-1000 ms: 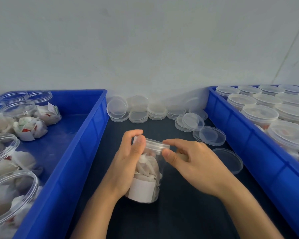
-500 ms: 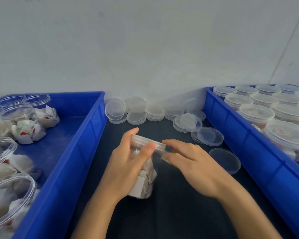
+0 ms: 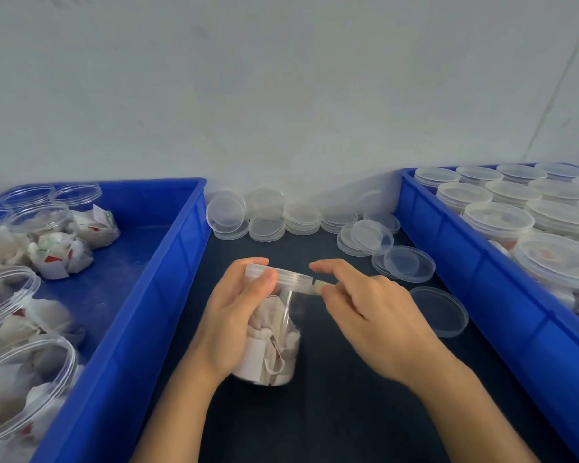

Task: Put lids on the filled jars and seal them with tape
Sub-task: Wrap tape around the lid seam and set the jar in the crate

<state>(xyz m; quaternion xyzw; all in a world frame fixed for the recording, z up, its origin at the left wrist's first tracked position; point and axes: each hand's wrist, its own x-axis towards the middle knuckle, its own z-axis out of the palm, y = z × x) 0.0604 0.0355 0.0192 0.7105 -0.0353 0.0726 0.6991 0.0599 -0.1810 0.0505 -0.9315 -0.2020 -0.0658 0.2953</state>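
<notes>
Plain pale grey-white wall (image 3: 281, 95) fills upper frame, evenly lit, matte. Faint vertical seam line (image 3: 555, 85) on its right side. Dark navy tabletop (image 3: 348, 412) butts directly against the wall base.

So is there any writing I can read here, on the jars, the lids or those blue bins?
None can be read.
White paper tag in the held jar: blank or too blurred to tell.
Red and green marks on the packets in the left bin: too small and blurred to read.
Loose lids and the right bin: no text shows.
</notes>
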